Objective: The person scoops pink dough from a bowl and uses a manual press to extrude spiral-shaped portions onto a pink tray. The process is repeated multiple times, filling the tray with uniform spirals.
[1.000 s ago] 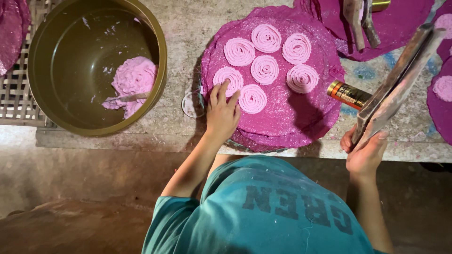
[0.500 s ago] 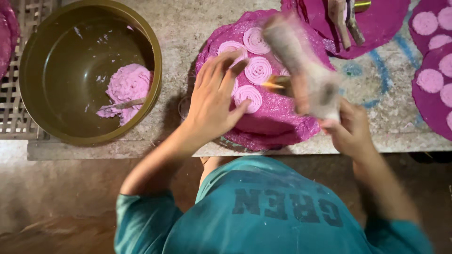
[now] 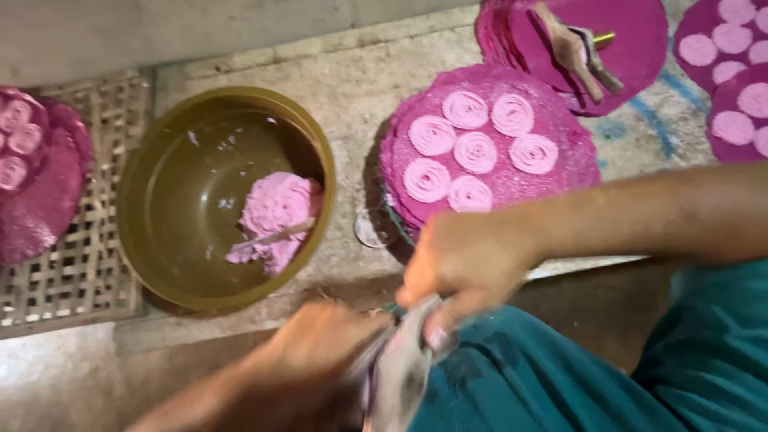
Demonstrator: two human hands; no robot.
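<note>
Both of my hands meet low in the view over my teal-clothed lap. My right hand (image 3: 464,264) reaches in from the right and grips the top of a long grey, dough-smeared tool (image 3: 400,372), which is blurred. My left hand (image 3: 320,344), also blurred, holds the same tool from the left. Just beyond my right hand lies a stack of round purple mats (image 3: 560,188) with several pink dough spirals (image 3: 476,150) on top. An olive bowl (image 3: 160,200) to the left holds a lump of pink dough (image 3: 276,212) with a spoon stuck in it.
A small round clear lid (image 3: 374,228) lies between the bowl and the mat stack. A woven rack (image 3: 88,264) at the left carries another purple disc (image 3: 32,200). More purple discs (image 3: 640,40) with wooden tools (image 3: 572,52) and spirals (image 3: 732,40) sit at the top right on the concrete ledge.
My right hand brought the long tool down from above the mats to my lap. My left hand left the mat stack and took hold of the tool too. The view shifted right and closer.
</note>
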